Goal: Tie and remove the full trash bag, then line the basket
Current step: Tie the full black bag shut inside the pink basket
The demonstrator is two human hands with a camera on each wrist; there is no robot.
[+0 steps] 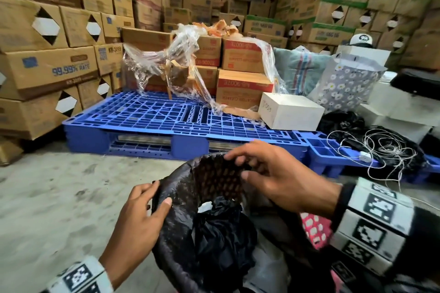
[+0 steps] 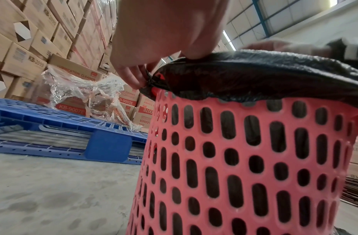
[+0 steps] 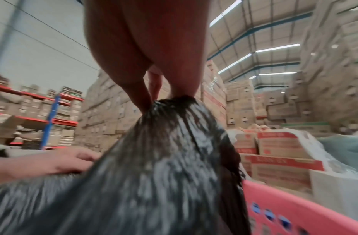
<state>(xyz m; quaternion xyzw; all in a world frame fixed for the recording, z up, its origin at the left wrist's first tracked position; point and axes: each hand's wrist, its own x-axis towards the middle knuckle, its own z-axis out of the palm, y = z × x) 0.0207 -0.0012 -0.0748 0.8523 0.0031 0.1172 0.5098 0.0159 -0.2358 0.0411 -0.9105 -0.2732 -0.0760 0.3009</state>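
Observation:
A pink perforated basket stands on the concrete floor, lined with a black trash bag whose edge is folded over the rim. Crumpled black plastic and white scraps lie inside the bag. My left hand grips the bag's edge at the left rim, thumb inside; the left wrist view shows its fingertips pinching the plastic. My right hand holds the bag's edge at the far rim. In the right wrist view its fingers pinch gathered, stretched black plastic lifted off the pink rim.
A blue plastic pallet lies just beyond the basket, carrying cartons wrapped in torn clear film and a white box. Tangled string on black plastic sits at the right. Stacked cardboard boxes wall the area; bare concrete floor at left.

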